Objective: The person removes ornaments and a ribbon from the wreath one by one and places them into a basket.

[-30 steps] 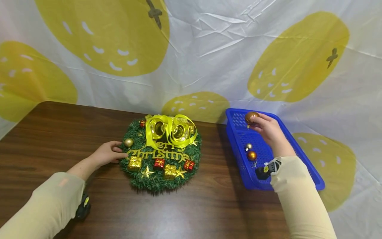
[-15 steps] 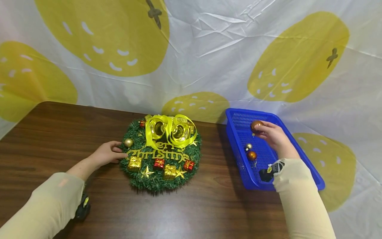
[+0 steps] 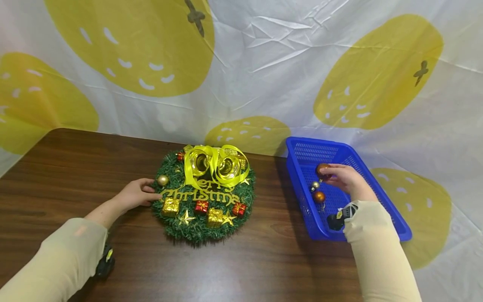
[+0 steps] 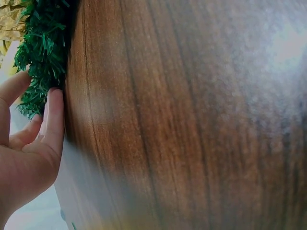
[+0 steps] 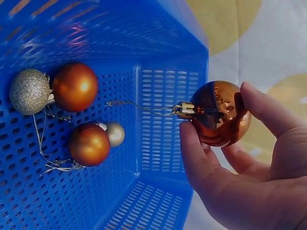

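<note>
My right hand [image 3: 347,181] pinches a shiny brown Christmas bauble [image 5: 221,114] between thumb and fingers, over the blue basket [image 3: 388,216]. From its gold cap a thin cord [image 5: 144,109] trails leftward in the right wrist view. At the left edge of a green Christmas wreath [image 3: 196,235], my left hand [image 3: 133,195] lightly holds the rim. In the left wrist view, its thumb and fingertips lie on either side of the wreath's green strands [image 4: 44,45]; the exact contact is partly hidden. Gold bells [image 3: 228,167] with yellow ribbon, gift boxes, stars and gold lettering decorate the wreath.
Inside the basket lie matte orange baubles [image 5: 76,87] and a glittery silver-gold one [image 5: 29,91], plus a small pale one [image 5: 115,134]. The basket's raised walls surround them. Behind the brown wooden table [image 3: 264,268] hangs a white cloth [image 3: 260,75] with yellow fruit shapes.
With the brown bauble in its grip, my right hand has moved down in the head view, nearer the other baubles. My left hand and the wreath have stayed put.
</note>
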`<state>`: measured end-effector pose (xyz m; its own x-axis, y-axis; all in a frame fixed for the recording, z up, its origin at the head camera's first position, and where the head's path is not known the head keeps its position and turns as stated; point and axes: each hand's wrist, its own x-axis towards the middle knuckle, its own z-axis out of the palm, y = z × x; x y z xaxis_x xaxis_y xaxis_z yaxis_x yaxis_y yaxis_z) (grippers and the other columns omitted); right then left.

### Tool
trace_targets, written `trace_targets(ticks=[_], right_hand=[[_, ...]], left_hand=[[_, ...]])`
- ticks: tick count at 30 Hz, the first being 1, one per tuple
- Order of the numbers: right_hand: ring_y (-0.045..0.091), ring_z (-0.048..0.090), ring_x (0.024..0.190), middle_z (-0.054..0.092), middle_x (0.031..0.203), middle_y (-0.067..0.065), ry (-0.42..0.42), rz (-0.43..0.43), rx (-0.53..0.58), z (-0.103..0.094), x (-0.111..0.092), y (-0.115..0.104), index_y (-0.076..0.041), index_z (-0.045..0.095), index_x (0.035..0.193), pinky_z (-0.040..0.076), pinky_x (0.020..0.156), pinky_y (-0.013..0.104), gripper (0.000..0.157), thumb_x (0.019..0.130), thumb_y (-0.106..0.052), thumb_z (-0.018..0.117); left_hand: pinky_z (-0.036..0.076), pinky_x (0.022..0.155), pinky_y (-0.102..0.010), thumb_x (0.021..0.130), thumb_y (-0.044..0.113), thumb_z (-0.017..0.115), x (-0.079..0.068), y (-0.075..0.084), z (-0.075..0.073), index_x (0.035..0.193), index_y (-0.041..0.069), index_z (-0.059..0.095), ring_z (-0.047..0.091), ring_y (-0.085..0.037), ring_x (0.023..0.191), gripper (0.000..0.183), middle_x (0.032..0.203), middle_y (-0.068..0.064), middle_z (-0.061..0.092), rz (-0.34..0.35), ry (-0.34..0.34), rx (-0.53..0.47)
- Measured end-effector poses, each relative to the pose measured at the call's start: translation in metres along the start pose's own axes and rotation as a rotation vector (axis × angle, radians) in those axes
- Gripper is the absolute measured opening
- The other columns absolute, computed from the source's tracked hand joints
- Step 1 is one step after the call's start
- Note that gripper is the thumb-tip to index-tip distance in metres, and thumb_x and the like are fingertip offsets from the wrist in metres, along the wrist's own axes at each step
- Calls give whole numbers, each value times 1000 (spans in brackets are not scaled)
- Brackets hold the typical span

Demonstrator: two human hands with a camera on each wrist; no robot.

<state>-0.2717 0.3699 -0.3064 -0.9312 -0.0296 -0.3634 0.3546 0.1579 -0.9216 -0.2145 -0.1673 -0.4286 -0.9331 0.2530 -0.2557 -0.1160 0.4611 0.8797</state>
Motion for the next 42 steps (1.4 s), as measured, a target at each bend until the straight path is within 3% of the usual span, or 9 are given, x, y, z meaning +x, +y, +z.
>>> trace_targets(ticks=[11, 20, 27, 34, 42], right_hand=[[4, 62, 65, 62, 66, -9, 35, 78, -64, -3, 1, 1, -6, 48, 102, 57, 65, 18, 18, 87, -2, 58], [4, 60, 65, 60, 66, -10, 61, 100, -86, -3, -2, 2, 3, 37, 129, 57, 67, 19, 47, 87, -2, 58], [4, 60, 66, 61, 67, -10, 55, 87, -68, -6, -1, 5, 1, 39, 126, 58, 68, 21, 43, 87, 0, 57], [3, 59, 66, 59, 66, -12, 98, 102, -126, -5, -3, 5, 8, 24, 143, 58, 69, 20, 67, 87, -4, 60], [-1, 54, 70, 54, 75, -18, 85, 134, -223, -4, -6, 2, 5, 11, 148, 56, 79, 20, 76, 91, -13, 57]], left_hand=[[56, 83, -40, 92, 21, 60, 0, 0, 0, 142, -16, 17, 56, -41, 107, 76, 128, -39, 40, 5, 0, -3], [56, 83, -40, 92, 21, 60, 0, 0, 0, 142, -16, 16, 56, -41, 107, 76, 128, -39, 39, 1, -1, -4], [56, 83, -40, 92, 21, 60, -1, 1, 1, 142, -16, 16, 56, -41, 107, 77, 128, -39, 40, 0, 2, -1], [56, 84, -40, 92, 21, 60, 1, 0, 1, 142, -16, 17, 56, -41, 107, 76, 128, -39, 39, 3, 0, -4], [56, 84, -40, 91, 23, 61, 2, -3, 0, 142, -16, 17, 56, -41, 107, 78, 129, -39, 39, 0, 4, 2]])
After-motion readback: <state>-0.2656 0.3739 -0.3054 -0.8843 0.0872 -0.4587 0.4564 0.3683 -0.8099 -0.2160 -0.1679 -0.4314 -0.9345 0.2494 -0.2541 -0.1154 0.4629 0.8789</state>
